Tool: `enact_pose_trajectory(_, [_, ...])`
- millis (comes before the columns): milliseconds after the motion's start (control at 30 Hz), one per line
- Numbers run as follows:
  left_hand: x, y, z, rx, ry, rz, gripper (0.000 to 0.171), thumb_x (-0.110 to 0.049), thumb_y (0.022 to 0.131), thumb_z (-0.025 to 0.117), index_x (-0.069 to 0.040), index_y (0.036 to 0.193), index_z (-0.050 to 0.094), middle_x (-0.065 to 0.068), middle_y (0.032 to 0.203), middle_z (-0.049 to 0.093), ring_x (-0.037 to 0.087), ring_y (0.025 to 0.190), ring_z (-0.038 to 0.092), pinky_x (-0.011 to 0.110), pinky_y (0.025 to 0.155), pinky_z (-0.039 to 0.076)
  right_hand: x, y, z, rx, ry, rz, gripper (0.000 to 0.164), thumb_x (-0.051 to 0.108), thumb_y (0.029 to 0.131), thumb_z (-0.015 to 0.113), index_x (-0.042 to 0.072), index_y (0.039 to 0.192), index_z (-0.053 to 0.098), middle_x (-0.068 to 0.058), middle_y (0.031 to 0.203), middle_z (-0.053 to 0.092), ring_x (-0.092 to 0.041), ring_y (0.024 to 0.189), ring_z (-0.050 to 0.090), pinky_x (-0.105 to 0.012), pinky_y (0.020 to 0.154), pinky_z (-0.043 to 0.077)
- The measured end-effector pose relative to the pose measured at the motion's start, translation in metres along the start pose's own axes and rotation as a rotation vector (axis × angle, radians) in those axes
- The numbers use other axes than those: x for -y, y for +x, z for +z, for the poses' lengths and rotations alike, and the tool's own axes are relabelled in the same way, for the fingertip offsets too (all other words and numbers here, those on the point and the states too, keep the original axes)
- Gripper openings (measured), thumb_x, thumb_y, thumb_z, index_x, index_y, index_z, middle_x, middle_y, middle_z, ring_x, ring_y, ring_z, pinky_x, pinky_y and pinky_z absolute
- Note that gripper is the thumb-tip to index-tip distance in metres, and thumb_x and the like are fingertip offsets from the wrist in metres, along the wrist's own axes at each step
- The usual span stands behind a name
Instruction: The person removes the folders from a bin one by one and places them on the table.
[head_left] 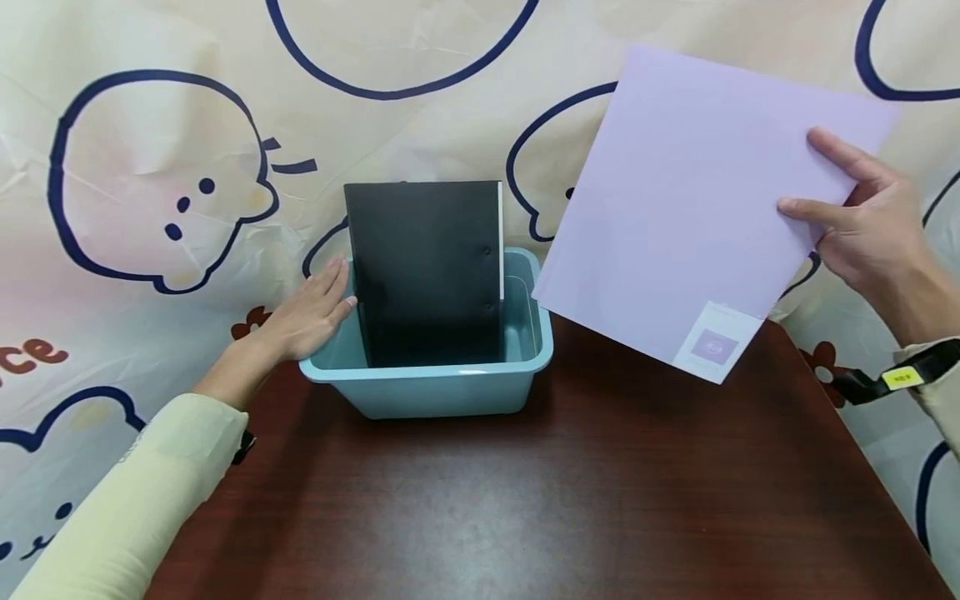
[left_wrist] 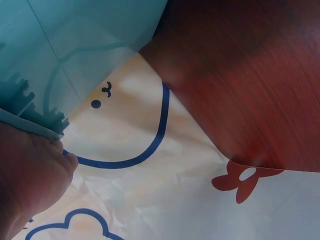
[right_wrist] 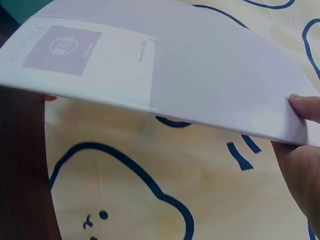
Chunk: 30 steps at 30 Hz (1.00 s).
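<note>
Head view: 2 folders here. Purple folder (head_left: 697, 192) is in the air over the right side of the worktop (head_left: 480, 500), gripped at its right edge by the right hand (head_left: 873, 221). Its long axis looks to slant from upper right to lower left. Key relation: blue bin (head_left: 435, 396) lies left of and below that hand, and the folder's lower-left corner is its nearest point to the bin's right rim; can't tell the depth gap. Black folder (head_left: 423, 267) stands in the bin, interior showing to its right. Left hand (head_left: 307, 312) rests on the far-left rim, fingers extended. Left wrist view: that hand at the rim, purple folder out of frame. Right wrist view: thumb on the purple face, label (right_wrist: 90, 62) at the end away from the hand.
</note>
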<state>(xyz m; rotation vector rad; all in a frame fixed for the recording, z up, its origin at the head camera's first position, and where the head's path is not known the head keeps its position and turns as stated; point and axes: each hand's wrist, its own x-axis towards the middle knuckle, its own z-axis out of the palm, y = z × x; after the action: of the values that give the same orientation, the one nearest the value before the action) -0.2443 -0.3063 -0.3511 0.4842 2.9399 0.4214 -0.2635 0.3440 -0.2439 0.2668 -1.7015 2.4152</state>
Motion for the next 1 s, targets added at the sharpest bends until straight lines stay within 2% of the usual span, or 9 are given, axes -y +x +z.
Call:
enact_pose_trajectory(200, [0.000,0.000,0.000,0.003,0.005,-0.004,0.075,-0.043,0.116,0.028,-0.005,0.168,-0.009,0.017,0.177,-0.012,0.039,0.163,-0.009,0.060,0.130,-0.003,0.008,-0.003,-0.020,-0.008,-0.156,-0.039,0.078,-0.019,0.090,0.069,0.018,0.156,0.054,0.004,0.171,0.031,-0.016,0.144,0.040,-0.017,0.077,0.059])
enact_pose_trajectory(433, [0.000,0.000,0.001,0.001,0.004,-0.008,0.075,-0.042,0.116,0.029,-0.004,0.168,-0.008,0.018,0.177,-0.011,0.039,0.163,-0.010,0.060,0.130,-0.003,0.008,-0.008,-0.044,-0.022,-0.398,0.003,0.077,-0.011,0.093,0.072,0.023,0.158,0.052,0.006,0.173,0.028,-0.018,0.154,0.030,-0.013,0.096,0.044])
enact_pose_trajectory(567, [0.000,0.000,0.001,0.000,0.012,-0.009,0.074,-0.042,0.116,0.028,-0.003,0.168,-0.007,0.019,0.177,-0.010,0.039,0.163,-0.009,0.060,0.130,-0.003,0.006,-0.011,-0.058,-0.034,-0.528,0.039,0.076,-0.006,0.094,0.074,0.027,0.159,0.051,0.009,0.172,0.029,-0.016,0.150,0.034,-0.010,0.080,0.051])
enact_pose_trajectory(667, [0.001,0.001,0.001,-0.002,0.019,-0.006,0.074,-0.043,0.116,0.028,-0.003,0.168,-0.007,0.019,0.177,-0.010,0.040,0.163,-0.008,0.061,0.130,-0.003,0.004,-0.011,-0.067,-0.058,-0.659,0.048,0.076,-0.002,0.095,0.075,0.030,0.159,0.050,0.009,0.171,0.032,-0.015,0.143,0.041,-0.006,0.067,0.050])
enact_pose_trajectory(700, [0.001,0.001,0.001,-0.002,0.020,-0.003,0.075,-0.043,0.116,0.027,-0.002,0.168,-0.007,0.020,0.177,-0.010,0.040,0.163,-0.008,0.061,0.130,-0.004,0.004,-0.012,-0.070,-0.063,-0.717,0.054,0.076,0.002,0.096,0.074,0.032,0.160,0.048,0.010,0.171,0.031,-0.015,0.144,0.040,-0.005,0.067,0.050])
enact_pose_trajectory(767, [0.001,0.001,0.001,-0.003,0.020,-0.001,0.074,-0.043,0.116,0.027,-0.002,0.168,-0.008,0.020,0.177,-0.010,0.040,0.163,-0.008,0.061,0.130,-0.003,0.002,-0.013,-0.077,-0.053,-0.746,0.061,0.076,0.002,0.097,0.074,0.032,0.161,0.047,0.008,0.171,0.031,-0.015,0.141,0.043,-0.005,0.067,0.050])
enact_pose_trajectory(833, [0.001,0.001,0.001,-0.002,0.018,0.002,0.074,-0.043,0.116,0.026,-0.002,0.168,-0.008,0.020,0.177,-0.010,0.041,0.163,-0.008,0.061,0.130,-0.004,0.000,-0.014,-0.084,-0.034,-0.766,0.074,0.075,0.003,0.098,0.072,0.033,0.162,0.045,0.008,0.171,0.030,-0.015,0.140,0.042,-0.008,0.071,0.050])
enact_pose_trajectory(933, [0.001,0.001,0.000,0.002,0.023,0.001,0.074,-0.042,0.116,0.026,-0.002,0.167,-0.009,0.021,0.176,-0.011,0.041,0.163,-0.008,0.061,0.130,-0.004,-0.004,-0.016,-0.094,-0.009,-0.827,0.110,0.074,0.008,0.101,0.070,0.035,0.164,0.040,0.010,0.173,0.026,-0.017,0.141,0.039,-0.027,0.091,0.049])
enact_pose_trajectory(1000, [0.001,0.002,0.000,0.008,0.027,0.000,0.074,-0.043,0.116,0.025,-0.002,0.167,-0.010,0.021,0.176,-0.012,0.042,0.163,-0.009,0.061,0.130,-0.005,-0.005,-0.017,-0.098,-0.005,-0.906,0.133,0.074,0.012,0.102,0.068,0.037,0.165,0.036,0.011,0.173,0.024,-0.019,0.144,0.037,-0.040,0.099,0.039])
